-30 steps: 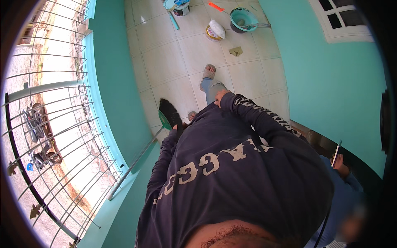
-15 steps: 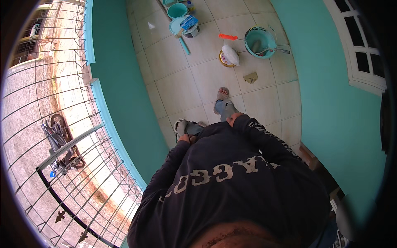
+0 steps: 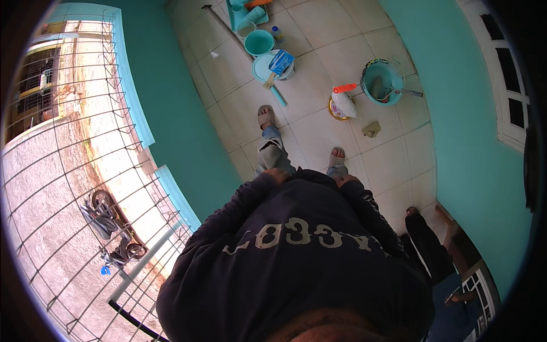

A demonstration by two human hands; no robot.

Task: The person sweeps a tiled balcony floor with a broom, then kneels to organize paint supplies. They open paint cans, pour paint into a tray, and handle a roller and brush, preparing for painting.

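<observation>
My left hand (image 3: 278, 175) is at the hem of my dark long-sleeved shirt (image 3: 325, 199), against the thigh of my light, worn trousers. My right hand (image 3: 345, 180) hangs by the hem on the other side, partly hidden by its sleeve. The fingers of both hands are too small and covered to make out. On the tiles ahead stands a turquoise paint bucket (image 3: 388, 71), with an orange-handled paint roller (image 3: 345, 89) across its rim. Beside it a white plastic bag (image 3: 344, 105) sits on a round gold-rimmed container. A flat brownish piece (image 3: 371, 129) lies nearer.
Ahead left are a lidded pail (image 3: 261, 69) with a blue packet (image 3: 281, 61) and a brush (image 3: 277, 95), a turquoise bucket (image 3: 259, 43), a small bottle (image 3: 277, 32), a paint tray (image 3: 263, 20) and a pole (image 3: 228, 29). Another person (image 3: 430, 251) is at lower right. Wire mesh (image 3: 62, 171) borders the left.
I have stepped forward with my left foot, and my view has shifted. The buckets now appear farther right and lower, more of the tray shows, and the other person's legs have come into view.
</observation>
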